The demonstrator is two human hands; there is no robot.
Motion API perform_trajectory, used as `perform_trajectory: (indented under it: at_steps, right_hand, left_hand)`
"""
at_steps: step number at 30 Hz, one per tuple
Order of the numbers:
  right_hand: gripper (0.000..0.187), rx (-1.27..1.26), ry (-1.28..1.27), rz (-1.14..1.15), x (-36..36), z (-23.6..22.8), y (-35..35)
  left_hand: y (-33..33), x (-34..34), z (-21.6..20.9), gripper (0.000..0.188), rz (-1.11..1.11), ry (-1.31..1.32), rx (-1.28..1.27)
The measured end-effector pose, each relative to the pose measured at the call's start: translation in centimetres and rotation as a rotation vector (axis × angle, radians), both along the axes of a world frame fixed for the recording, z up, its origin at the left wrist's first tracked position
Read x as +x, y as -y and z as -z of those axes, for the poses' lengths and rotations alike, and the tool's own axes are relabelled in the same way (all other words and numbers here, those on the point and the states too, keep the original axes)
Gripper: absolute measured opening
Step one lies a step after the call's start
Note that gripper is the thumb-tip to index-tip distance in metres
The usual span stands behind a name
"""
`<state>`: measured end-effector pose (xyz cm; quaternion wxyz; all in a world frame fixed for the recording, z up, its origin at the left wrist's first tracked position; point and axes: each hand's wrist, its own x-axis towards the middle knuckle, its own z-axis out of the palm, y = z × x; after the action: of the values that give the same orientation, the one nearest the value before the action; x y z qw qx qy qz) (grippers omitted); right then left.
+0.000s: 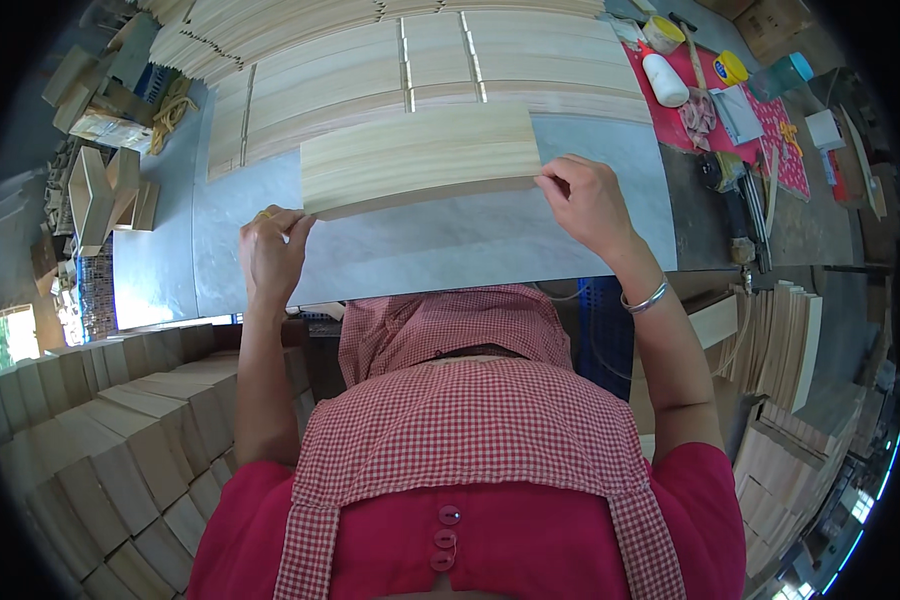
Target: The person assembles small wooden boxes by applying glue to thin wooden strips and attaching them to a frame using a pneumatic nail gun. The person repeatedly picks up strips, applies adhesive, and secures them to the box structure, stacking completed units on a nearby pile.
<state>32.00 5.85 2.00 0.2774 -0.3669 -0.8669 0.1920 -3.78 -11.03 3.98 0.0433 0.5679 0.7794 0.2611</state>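
Observation:
A pale wooden board [420, 155] lies crosswise before me, its far edge against the rows of boards behind it. My left hand [273, 250] pinches its near left corner between thumb and fingers. At the near right corner, my right hand [588, 200] grips the same board, fingers curled. The near edge looks slightly raised above the grey marbled tabletop [450, 245]. Beyond it, several overlapping rows of thin wooden boards [340, 75] cover the far part of the table.
On the right are a red cloth [675, 115] with a white bottle [665, 80], a hammer [692, 55] and a nail gun [735, 205]. Wooden box frames [100, 200] stand at the left edge. Stacked wooden blocks [120, 460] rise at lower left, upright boards [780, 335] at right.

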Motion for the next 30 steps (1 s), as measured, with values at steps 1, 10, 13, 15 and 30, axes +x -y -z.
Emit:
perform_trajectory:
  at_steps: [1, 10, 13, 15, 30]
  right_hand:
    - [0.008, -0.039, -0.034, -0.017, 0.2, 0.1, -0.2]
    - [0.007, -0.116, -0.067, -0.056, 3.3, -0.6, -0.2]
    - [0.007, -0.098, -0.041, -0.058, 3.5, -0.8, -0.3]
    - [0.007, -0.080, -0.001, -0.052, 3.5, -1.1, -0.2]
    - [0.015, -0.073, 0.055, -0.011, 3.3, -1.0, -0.3]
  left_hand:
    - [0.0, 0.0, 0.0, 0.013, 0.007, -0.006, 0.009]
    - [1.8, 3.0, 0.4, 0.013, 0.067, -0.096, 0.018]
    - [1.7, 3.2, -0.5, 0.016, 0.056, -0.062, -0.066]
    - [1.2, 3.6, -2.8, 0.027, 0.001, -0.168, -0.371]
    - [-14.1, 15.2, 0.0, 0.050, 0.692, -0.081, 0.023]
